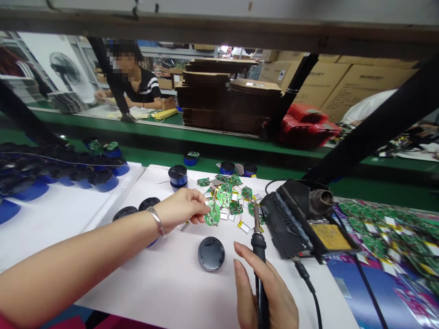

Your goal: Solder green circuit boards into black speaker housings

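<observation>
My left hand [188, 205] pinches a round green circuit board [213, 214] by its left edge, above the white work surface. Behind that board lies a loose pile of other green circuit boards [224, 194] with small silver battery packs [244, 226] among them. A soldering iron [259, 246] with a black handle rests in my right hand [270, 292], its tip pointing up and away from me. My right thumb and index finger are partly apart, while the handle lies against the hand. Between my hands a round black cap-like housing [211, 253] sits on the white surface.
To the right stands a soldering station [288, 219] with a yellow sponge [331, 236] and a cable. Many more boards [377, 233] lie beyond it. Blue-black round housings [103, 178] crowd the left; two are stacked [178, 177] at the back. A co-worker [137, 82] sits across.
</observation>
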Action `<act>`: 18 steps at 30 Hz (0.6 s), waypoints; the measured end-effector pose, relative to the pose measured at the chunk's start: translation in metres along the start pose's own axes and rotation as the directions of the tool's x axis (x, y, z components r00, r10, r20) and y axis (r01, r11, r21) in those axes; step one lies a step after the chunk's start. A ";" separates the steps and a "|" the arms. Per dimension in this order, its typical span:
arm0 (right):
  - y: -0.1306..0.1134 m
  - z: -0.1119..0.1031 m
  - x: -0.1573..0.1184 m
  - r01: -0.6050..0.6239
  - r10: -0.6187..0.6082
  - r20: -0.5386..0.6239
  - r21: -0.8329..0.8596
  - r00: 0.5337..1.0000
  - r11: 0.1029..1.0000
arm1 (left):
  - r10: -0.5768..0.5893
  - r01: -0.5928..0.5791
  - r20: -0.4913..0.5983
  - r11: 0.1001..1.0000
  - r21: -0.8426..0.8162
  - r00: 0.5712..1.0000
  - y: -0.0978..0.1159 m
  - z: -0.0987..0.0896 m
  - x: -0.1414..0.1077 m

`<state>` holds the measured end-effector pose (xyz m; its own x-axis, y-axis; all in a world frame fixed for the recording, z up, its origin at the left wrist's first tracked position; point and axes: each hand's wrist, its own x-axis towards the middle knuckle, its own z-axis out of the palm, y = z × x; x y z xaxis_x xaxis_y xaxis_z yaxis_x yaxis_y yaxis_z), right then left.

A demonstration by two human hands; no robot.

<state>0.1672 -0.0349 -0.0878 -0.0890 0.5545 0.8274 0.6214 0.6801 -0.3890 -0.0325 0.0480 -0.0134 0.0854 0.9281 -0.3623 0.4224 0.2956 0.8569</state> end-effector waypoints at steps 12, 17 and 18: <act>0.000 0.002 0.004 -0.043 0.042 -0.057 -0.003 0.998 0.999 | 0.061 0.011 0.158 0.906 -0.423 0.986 -0.003 0.031 -0.040; 0.004 -0.009 0.015 0.108 -0.108 0.007 -0.024 0.994 0.994 | 0.103 -0.056 0.123 0.939 -0.340 0.987 -0.005 0.028 -0.043; 0.006 -0.011 0.017 0.128 -0.126 0.036 -0.054 0.991 0.990 | 0.129 -0.111 0.052 0.959 -0.263 0.990 -0.007 0.025 -0.044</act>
<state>0.1780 -0.0273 -0.0716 -0.1945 0.4810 0.8549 0.6460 0.7186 -0.2573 -0.0162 -0.0006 -0.0127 0.1855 0.9456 -0.2674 0.1585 0.2397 0.9578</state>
